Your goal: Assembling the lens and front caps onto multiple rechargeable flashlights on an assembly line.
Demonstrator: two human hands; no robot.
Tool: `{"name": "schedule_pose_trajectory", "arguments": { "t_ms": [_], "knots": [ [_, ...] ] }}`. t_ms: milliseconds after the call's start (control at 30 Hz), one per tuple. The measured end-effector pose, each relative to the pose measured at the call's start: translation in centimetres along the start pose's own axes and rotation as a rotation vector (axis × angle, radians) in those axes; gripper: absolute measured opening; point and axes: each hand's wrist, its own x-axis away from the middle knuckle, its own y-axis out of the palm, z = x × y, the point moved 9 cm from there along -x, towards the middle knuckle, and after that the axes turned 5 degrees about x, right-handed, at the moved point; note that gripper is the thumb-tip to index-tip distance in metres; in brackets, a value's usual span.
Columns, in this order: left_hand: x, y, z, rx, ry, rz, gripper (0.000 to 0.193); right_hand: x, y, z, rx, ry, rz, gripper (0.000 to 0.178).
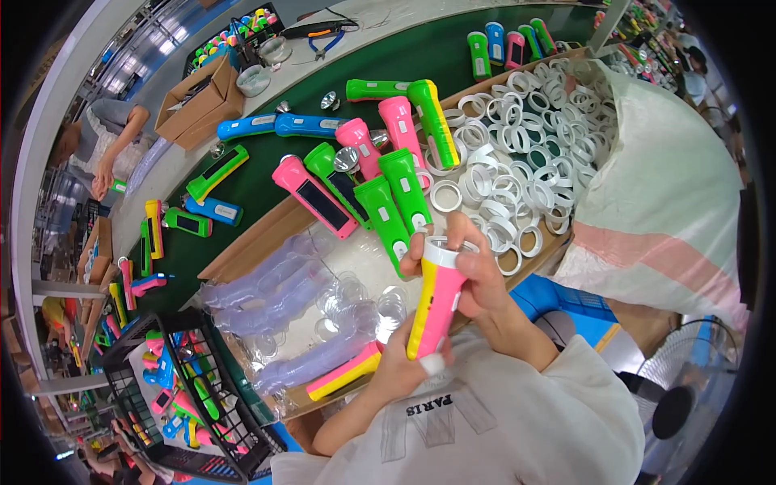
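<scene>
A pink and yellow flashlight [437, 305] with a white ring [443, 251] at its head stands tilted in front of my chest. My left hand [398, 365] is wrapped round its lower end, with a white wrap on one digit. Fingers of my right hand [478, 279] are closed on the ring at the top. Another pink and yellow flashlight [346, 373] lies beside my left forearm. Just beyond my hands are green flashlight bodies [383, 217] and a pink one [317, 198] with a dark panel.
Many loose white rings [517, 174] fill a cardboard tray, beside a big white sack [671, 186]. Clear plastic lens stacks [279, 291] lie at left. A black crate [174, 388] holds flashlights. A green belt [267, 174] runs beyond; another person [109, 153] sits across.
</scene>
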Motion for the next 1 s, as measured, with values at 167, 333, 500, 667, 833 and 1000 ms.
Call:
{"name": "schedule_pose_trajectory", "arguments": {
  "t_ms": [167, 333, 500, 667, 833, 1000],
  "knots": [
    [-1.5, -2.9, 2.4, -0.727, 0.323, 0.33, 0.049, 0.0, -1.5, -0.1, 0.383, -0.041, 0.202, 0.031],
    [-2.1, -5.0, 1.1, -0.34, 0.126, 0.22, 0.052, -1.3, -3.3, 0.6, 0.398, 0.097, 0.19, 0.045],
    [-2.0, -11.7, 4.2, 0.153, 0.027, 0.382, 0.036, -0.9, -7.5, -4.1, 1.367, -0.067, 0.402, 0.036],
    [-3.9, -21.0, 10.1, -0.056, 0.212, 0.586, 0.032, -2.1, -6.6, -1.9, 2.291, -0.281, 0.207, 0.03],
    [-5.0, -18.6, 10.6, 0.319, 0.242, 0.243, 0.062, -1.4, -5.9, -3.7, 1.974, -0.445, 0.269, 0.021],
    [-3.8, -10.0, 6.5, 0.277, 0.038, -0.056, 0.066, -3.3, -1.2, -1.4, 0.625, -0.113, 0.017, 0.046]
  ]
}}
